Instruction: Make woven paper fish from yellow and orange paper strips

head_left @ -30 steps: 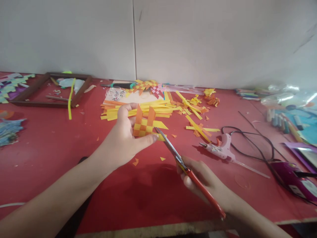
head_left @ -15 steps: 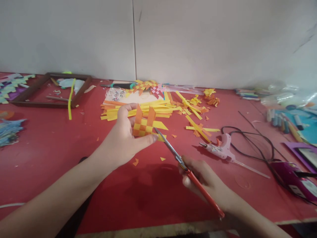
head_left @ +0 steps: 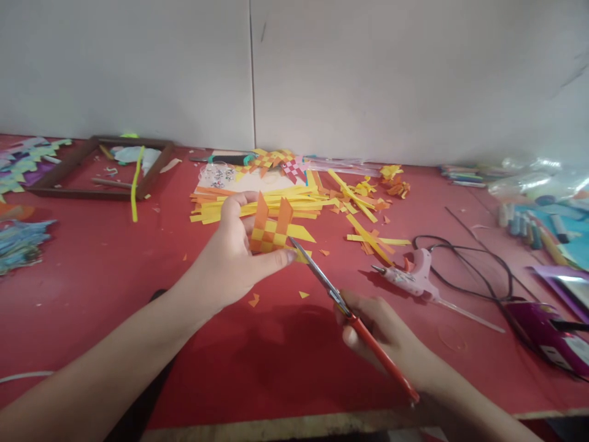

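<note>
Above the red tabletop (head_left: 239, 374): woven paper (head_left: 269, 236) pinched in your left hand (head_left: 234, 258), scissors (head_left: 359, 324) at its edge

You have the orange-and-yellow checked piece raised in front of you, two orange ends pointing up and two yellow ends pointing right. Your left hand grips it, thumb along the lower edge, the other fingers curled round the left side and partly hidden. Your right hand (head_left: 380, 328) is closed around the scissors' red handles; the blade tips lie by the yellow ends, though you cannot tell from this view whether they touch or stand parted.

Expect the paper to be very light, springy in the checked middle and floppy at its loose ends. It would likely crease or work loose under a hard squeeze, so hold it flat by the woven body, not by a single end.

Beyond your left hand lies a pile of yellow and orange strips (head_left: 209, 213). To the right, well apart from the scissors, a pink glue gun (head_left: 411, 281) rests on the tabletop. Far left sits a dark wooden frame (head_left: 83, 194), a yellow strip (head_left: 137, 190) across its side.
</note>
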Motion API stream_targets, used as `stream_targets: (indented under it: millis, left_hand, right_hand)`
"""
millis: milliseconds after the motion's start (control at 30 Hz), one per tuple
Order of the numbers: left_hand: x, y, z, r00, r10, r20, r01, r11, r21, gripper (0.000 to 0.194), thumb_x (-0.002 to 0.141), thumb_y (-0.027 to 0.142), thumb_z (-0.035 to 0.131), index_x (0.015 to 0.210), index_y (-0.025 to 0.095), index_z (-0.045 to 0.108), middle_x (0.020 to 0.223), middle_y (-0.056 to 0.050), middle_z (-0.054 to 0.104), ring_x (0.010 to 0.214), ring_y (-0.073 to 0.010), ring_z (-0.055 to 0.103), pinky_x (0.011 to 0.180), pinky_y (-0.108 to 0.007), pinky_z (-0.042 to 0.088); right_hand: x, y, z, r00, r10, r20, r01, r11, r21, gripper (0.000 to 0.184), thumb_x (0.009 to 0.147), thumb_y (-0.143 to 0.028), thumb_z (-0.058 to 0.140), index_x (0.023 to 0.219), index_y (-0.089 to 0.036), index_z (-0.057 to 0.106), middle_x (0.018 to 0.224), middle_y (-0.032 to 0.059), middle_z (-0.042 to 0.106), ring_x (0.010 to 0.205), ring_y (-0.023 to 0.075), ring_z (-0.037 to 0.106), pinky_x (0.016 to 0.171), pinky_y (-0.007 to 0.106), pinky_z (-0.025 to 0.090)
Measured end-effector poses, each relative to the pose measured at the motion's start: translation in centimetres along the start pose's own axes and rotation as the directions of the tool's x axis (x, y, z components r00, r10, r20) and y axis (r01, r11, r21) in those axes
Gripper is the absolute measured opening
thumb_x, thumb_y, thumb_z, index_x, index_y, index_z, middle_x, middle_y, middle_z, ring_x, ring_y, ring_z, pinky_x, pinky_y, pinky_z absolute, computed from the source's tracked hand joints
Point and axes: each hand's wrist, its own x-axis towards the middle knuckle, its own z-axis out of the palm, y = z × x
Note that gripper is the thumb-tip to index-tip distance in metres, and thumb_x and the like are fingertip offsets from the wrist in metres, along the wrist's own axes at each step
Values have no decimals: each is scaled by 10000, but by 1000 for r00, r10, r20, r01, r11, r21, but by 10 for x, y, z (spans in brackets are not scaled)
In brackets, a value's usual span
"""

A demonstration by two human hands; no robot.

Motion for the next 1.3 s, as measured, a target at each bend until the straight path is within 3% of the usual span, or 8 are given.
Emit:
stream_targets:
  millis: [300,600,833,1000,1167,1300]
  left_hand:
    - [2,-4,-2,1000,-12,-28,13,999,39,779,680,218,806,1266,308,300,1053,-12,640,879,-204,711,843,-419,571]
    - [4,-7,-5,1000,-27,-15,28,999,38,798,689,239,810,1292,310,292,1063,-15,651,910,-205,704,855,-408,559]
    - [4,-2,-3,999,-46,-22,46,999,10,762,680,206,804,1260,293,318,1030,-7,642,868,-195,703,844,-416,562]
    - [10,1,-13,999,-17,-43,19,999,29,753,668,218,819,1260,295,360,1095,-16,627,929,-184,681,881,-392,555]
    - [24,4,-27,997,-27,-76,20,996,-87,552,740,192,766,1173,248,427,999,-15,631,838,-134,664,816,-328,584]
    - [31,0,-34,980,-94,-175,68,986,-151,364,775,112,702,1032,217,467,969,-17,576,854,-123,631,758,-300,602]
  right_hand:
    - [3,6,1,999,40,14,-40,998,41,484,830,-657,483,686,-205,390,606,-48,351,555,95,278,490,251,219]
    - [5,6,0,997,70,17,-70,997,29,438,826,-591,524,677,-205,381,600,-53,331,559,93,261,487,245,210]
    - [4,12,1,1000,18,4,-18,999,38,360,821,-516,545,701,-205,410,598,-50,373,546,90,282,477,232,230]
    - [2,9,-7,998,-59,-11,60,998,22,273,844,-450,573,804,-199,475,665,-30,462,582,101,372,505,221,305]
    - [0,13,-18,997,-3,-73,-11,982,-188,304,791,-406,660,694,-196,463,613,-41,482,549,100,395,498,231,281]
    - [-14,29,-16,991,92,-98,-125,893,-433,22,756,-236,633,771,-220,629,706,2,687,632,179,607,552,262,384]
